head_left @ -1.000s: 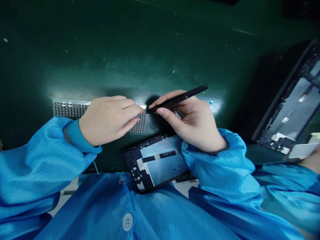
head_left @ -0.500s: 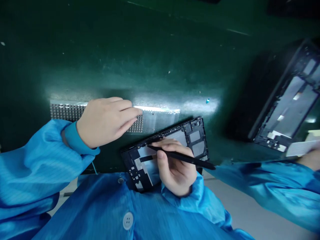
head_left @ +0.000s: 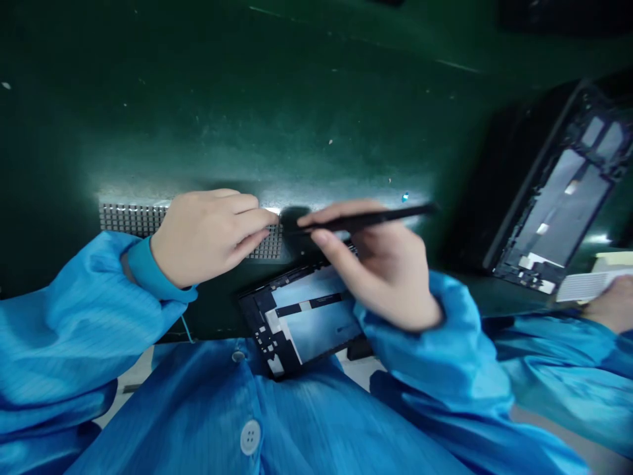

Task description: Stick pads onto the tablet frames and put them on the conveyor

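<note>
My left hand (head_left: 212,231) lies over a clear-backed sheet of small grey square pads (head_left: 131,219), its fingers curled and the thumb and forefinger pinched at the sheet's right part. Black tweezers (head_left: 366,219) are gripped in my right hand (head_left: 390,264). Their tips are close to the sheet's right end, beside the left fingertips; blur hides whether they hold a pad. Below both hands, an opened tablet housing (head_left: 316,326) rests at a slant between the table edge and my blue coat. My right hand and sleeve cover its right part.
To the right, a similar opened tablet housing (head_left: 568,198) leans on a black block (head_left: 484,191). Beside it a co-worker's hand (head_left: 610,303) holds a white striped sheet (head_left: 581,287). A tiny blue bit (head_left: 405,196) lies on the green table (head_left: 297,99).
My right hand has lifted off the tablet housing and moved up with the tweezers to the sheet's right end, uncovering the middle of the housing. My left hand has stayed in place.
</note>
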`<control>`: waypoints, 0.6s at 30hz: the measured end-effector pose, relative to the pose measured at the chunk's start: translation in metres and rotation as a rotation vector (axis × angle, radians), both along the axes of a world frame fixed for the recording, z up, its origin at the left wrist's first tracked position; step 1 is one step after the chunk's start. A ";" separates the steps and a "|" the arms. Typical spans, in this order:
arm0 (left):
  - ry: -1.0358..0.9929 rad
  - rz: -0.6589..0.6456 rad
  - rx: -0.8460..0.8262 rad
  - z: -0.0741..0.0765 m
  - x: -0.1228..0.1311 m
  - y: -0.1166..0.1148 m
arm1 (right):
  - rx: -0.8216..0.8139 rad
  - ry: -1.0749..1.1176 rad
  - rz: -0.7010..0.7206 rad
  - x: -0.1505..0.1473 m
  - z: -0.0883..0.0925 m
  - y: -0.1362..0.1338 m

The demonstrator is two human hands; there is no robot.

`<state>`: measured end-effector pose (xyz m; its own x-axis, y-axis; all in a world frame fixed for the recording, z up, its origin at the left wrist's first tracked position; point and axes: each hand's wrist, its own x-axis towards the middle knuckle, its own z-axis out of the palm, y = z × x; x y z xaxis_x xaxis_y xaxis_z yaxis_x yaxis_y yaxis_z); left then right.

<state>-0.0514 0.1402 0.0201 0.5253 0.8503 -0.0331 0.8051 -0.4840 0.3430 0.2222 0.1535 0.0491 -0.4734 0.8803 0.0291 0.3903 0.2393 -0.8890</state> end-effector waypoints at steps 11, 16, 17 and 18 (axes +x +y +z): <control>-0.009 0.004 -0.012 0.001 0.002 -0.001 | -0.096 0.030 0.167 -0.002 -0.022 0.041; -0.004 -0.006 0.000 0.000 0.001 -0.001 | -0.136 0.068 0.155 -0.001 -0.020 0.042; -0.011 -0.001 0.001 0.000 0.001 0.000 | -0.157 0.104 0.102 0.002 -0.020 0.036; -0.021 0.005 0.000 0.000 0.000 0.000 | -0.167 0.143 0.021 0.007 -0.020 0.026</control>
